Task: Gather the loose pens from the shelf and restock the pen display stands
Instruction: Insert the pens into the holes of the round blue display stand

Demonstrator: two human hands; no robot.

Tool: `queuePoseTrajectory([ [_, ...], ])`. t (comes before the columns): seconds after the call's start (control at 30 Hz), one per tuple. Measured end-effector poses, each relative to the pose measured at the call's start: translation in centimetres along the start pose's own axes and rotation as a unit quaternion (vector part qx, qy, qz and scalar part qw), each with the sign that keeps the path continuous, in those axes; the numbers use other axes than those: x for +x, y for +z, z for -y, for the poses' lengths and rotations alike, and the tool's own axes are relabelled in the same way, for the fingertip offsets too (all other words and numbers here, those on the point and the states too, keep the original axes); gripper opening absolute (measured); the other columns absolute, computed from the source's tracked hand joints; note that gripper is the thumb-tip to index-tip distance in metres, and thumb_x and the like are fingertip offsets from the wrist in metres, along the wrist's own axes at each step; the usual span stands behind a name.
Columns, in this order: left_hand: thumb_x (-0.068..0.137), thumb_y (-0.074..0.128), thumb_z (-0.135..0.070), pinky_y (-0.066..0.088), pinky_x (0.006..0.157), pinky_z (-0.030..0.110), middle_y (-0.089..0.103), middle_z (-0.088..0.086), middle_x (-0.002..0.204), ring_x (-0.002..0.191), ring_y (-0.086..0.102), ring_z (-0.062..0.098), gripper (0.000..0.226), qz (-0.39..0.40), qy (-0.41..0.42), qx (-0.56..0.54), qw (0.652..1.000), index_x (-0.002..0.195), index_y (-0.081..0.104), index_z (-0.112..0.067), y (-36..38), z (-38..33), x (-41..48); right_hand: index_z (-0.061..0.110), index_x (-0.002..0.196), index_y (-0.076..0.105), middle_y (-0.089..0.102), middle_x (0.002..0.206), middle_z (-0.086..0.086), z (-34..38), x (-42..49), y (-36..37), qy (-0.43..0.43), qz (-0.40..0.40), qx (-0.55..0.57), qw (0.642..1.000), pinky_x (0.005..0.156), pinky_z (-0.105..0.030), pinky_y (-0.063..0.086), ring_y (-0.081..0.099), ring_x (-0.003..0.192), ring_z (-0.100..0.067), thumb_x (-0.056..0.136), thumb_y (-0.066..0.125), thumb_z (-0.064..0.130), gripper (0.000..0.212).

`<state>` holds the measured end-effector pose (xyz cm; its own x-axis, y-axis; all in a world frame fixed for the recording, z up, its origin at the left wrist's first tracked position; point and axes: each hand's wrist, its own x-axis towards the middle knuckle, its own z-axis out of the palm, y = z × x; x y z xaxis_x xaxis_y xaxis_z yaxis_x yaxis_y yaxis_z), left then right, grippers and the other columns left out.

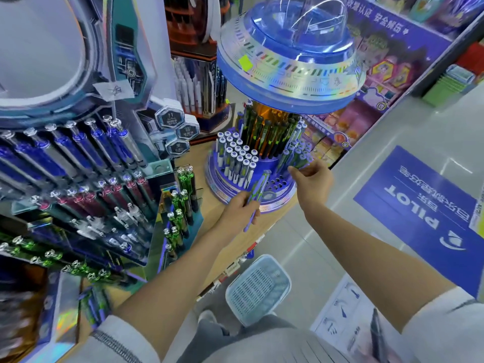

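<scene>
A round blue pen display stand [235, 191] with a saucer-shaped top [288, 74] stands on the wooden shelf [209, 213]. White-capped pens [237, 159] fill its left slots, dark green pens [269, 134] ring its core, and several holes [276, 183] at the front are bare. My left hand [237, 209] grips a small bunch of purple-and-green pens [258, 191] just in front of the stand's base. My right hand [313, 179] pinches one purple pen [301, 163] at the stand's right side, among the pens standing there.
A tall tiered display [78, 179] of blue, red and green crystal-topped pens fills the left. A light blue basket [258, 288] sits on the floor below the shelf edge. A blue PILOT floor mat [419, 205] lies to the right. More stocked shelves line the back right.
</scene>
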<state>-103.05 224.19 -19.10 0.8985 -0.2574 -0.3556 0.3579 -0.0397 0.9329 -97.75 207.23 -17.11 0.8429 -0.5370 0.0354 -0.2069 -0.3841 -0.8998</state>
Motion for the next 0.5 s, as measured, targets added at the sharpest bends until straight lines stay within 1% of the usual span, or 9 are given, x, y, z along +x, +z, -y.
queuePoseTrajectory([
  [0.07,0.098,0.044,-0.008,0.035,0.045,0.028,0.053,0.004,0.070,0.044,0.045,0.004,0.007,0.004,0.000,-0.002,1.000,0.093,0.049,-0.008,-0.1,0.2,0.1,0.013,0.074,0.054,0.054,0.063,0.005,0.0,0.1,0.2,0.005,-0.004,0.000,1.000,0.062,-0.031,0.046,0.049,0.059,-0.012,0.075,0.081,0.014,0.027],
  [0.13,0.097,0.044,-0.008,0.035,0.046,0.027,0.054,0.003,0.072,0.046,0.046,0.004,0.006,0.006,-0.003,-0.002,1.000,0.095,0.050,-0.008,-0.2,0.3,0.1,0.017,0.069,0.051,0.053,0.063,0.007,0.1,0.2,0.5,0.005,-0.011,-0.004,1.000,0.062,-0.030,0.046,0.048,0.058,-0.010,0.075,0.081,0.014,0.031],
  [0.23,0.097,0.044,-0.008,0.034,0.045,0.026,0.053,0.004,0.072,0.043,0.045,0.003,0.008,0.010,-0.004,-0.003,1.000,0.092,0.049,-0.011,-0.3,0.4,0.0,0.022,0.065,0.046,0.053,0.063,0.008,0.1,0.1,0.6,0.005,-0.018,-0.004,1.000,0.060,-0.024,0.043,0.048,0.057,-0.007,0.075,0.081,0.013,0.037],
  [0.27,0.097,0.044,-0.008,0.034,0.044,0.026,0.053,0.004,0.072,0.044,0.045,0.004,0.008,0.012,-0.004,-0.004,1.000,0.091,0.049,-0.011,-0.3,0.4,0.0,0.023,0.064,0.046,0.053,0.062,0.008,0.1,0.2,0.6,0.007,-0.019,-0.003,1.000,0.060,-0.021,0.042,0.048,0.056,-0.006,0.075,0.080,0.012,0.038],
  [0.33,0.098,0.045,-0.009,0.034,0.045,0.027,0.053,0.004,0.072,0.049,0.047,0.006,0.008,0.015,-0.006,-0.009,1.000,0.091,0.050,-0.011,-0.5,0.5,0.1,0.022,0.063,0.046,0.053,0.061,0.007,0.0,0.2,0.6,0.013,-0.022,-0.008,1.000,0.059,-0.020,0.041,0.048,0.056,-0.006,0.075,0.081,0.012,0.038],
  [0.4,0.098,0.046,-0.009,0.035,0.045,0.027,0.053,0.003,0.072,0.053,0.048,0.009,0.007,0.016,-0.008,-0.013,1.000,0.092,0.050,-0.010,-0.6,0.6,0.1,0.020,0.062,0.050,0.055,0.061,0.005,-0.1,0.1,0.8,0.019,-0.018,-0.014,1.000,0.060,-0.023,0.044,0.049,0.056,-0.009,0.076,0.080,0.013,0.034],
  [0.5,0.097,0.046,-0.009,0.036,0.046,0.025,0.054,0.004,0.073,0.058,0.048,0.013,0.006,0.015,-0.008,-0.013,1.000,0.092,0.050,-0.009,-0.8,0.5,0.1,0.012,0.068,0.062,0.064,0.066,-0.005,-0.8,0.0,1.4,0.017,-0.006,-0.021,1.000,0.063,-0.031,0.049,0.055,0.061,-0.015,0.079,0.078,0.020,0.021],
])
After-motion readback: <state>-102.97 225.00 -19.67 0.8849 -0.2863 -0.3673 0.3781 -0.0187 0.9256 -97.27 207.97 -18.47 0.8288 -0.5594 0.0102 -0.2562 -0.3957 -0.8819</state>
